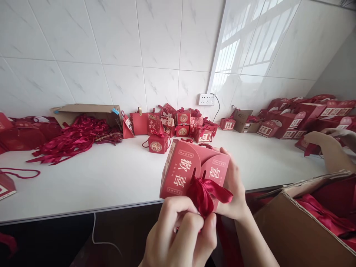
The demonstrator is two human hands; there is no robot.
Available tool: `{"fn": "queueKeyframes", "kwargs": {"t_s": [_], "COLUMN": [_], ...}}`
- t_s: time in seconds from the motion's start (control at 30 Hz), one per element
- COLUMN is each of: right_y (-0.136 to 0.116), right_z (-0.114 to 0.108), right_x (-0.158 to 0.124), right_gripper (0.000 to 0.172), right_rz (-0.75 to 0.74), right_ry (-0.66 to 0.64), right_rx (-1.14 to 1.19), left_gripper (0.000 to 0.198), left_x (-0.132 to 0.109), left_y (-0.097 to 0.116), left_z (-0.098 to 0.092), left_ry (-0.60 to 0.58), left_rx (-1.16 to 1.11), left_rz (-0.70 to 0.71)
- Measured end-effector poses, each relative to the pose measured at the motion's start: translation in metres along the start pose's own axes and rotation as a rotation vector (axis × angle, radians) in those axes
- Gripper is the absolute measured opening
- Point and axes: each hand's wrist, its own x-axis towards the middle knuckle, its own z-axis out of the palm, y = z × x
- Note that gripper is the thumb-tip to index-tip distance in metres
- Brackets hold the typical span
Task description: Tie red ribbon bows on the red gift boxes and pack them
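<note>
A red gift box with pale Chinese characters is held tilted in front of me, above the table's front edge. My right hand is wrapped around its right side, with the fingers partly behind it. A dark red satin ribbon comes through slots in the box top and forms a bow. My left hand is closed at the lower end of this ribbon, thumb and fingers pinching it. Part of the ribbon is hidden behind the left fingers.
Small red boxes stand along the wall. Loose ribbons spill from a cardboard box at left. Red boxes are stacked at right, near another person's hand. A carton of red items stands at lower right.
</note>
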Motion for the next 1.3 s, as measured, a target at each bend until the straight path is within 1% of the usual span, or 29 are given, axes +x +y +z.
{"fn": "queueKeyframes", "kwargs": {"t_s": [0.33, 0.53, 0.63, 0.77, 0.9, 1.0, 1.07, 1.13, 1.17, 1.2, 1.23, 1.27, 1.3], "right_y": [0.002, 0.003, 0.005, 0.008, 0.009, 0.008, 0.009, 0.013, 0.015, 0.018, 0.02, 0.022, 0.023], "right_z": [-0.002, -0.001, -0.001, 0.0, 0.001, 0.002, 0.003, 0.001, 0.0, -0.002, -0.005, -0.007, -0.01], "right_x": [-0.001, -0.003, -0.004, -0.006, -0.007, -0.006, -0.005, -0.006, -0.007, -0.01, -0.013, -0.017, -0.02], "right_gripper": [0.097, 0.087, 0.086, 0.09, 0.095, 0.095, 0.095, 0.093, 0.089, 0.082, 0.075, 0.068, 0.063], "right_rz": [0.022, 0.045, 0.053, 0.064, 0.067, 0.102, 0.195, 0.387, 0.514, 0.652, 0.796, 0.932, 1.045], "right_ry": [-0.021, -0.028, -0.028, -0.032, -0.031, -0.032, -0.042, -0.004, 0.022, 0.043, 0.054, 0.055, 0.057], "right_rx": [-0.003, 0.027, 0.035, 0.021, 0.043, 0.068, 0.073, 0.109, 0.182, 0.308, 0.483, 0.686, 0.89], "left_gripper": [0.018, 0.017, 0.017, 0.017, 0.017, 0.017, 0.019, 0.022, 0.022, 0.023, 0.023, 0.023, 0.024], "left_x": [0.001, -0.001, -0.002, -0.002, -0.003, 0.0, 0.007, 0.016, 0.02, 0.022, 0.023, 0.021, 0.018], "left_y": [-0.003, -0.005, -0.006, -0.008, -0.003, -0.006, -0.023, -0.052, -0.07, -0.088, -0.105, -0.118, -0.126], "left_z": [0.003, 0.005, 0.005, 0.006, 0.007, 0.004, 0.001, 0.001, 0.003, 0.007, 0.013, 0.021, 0.03], "left_ry": [-0.025, -0.028, -0.027, -0.028, -0.031, -0.067, -0.086, -0.059, -0.034, -0.04, -0.119, -0.218, -0.261], "left_rx": [-0.012, -0.021, -0.018, -0.026, -0.015, -0.017, -0.014, 0.031, 0.092, 0.172, 0.212, 0.195, 0.132], "left_rz": [0.027, 0.009, 0.004, -0.009, -0.005, -0.02, -0.076, -0.181, -0.258, -0.348, -0.441, -0.488, -0.508]}}
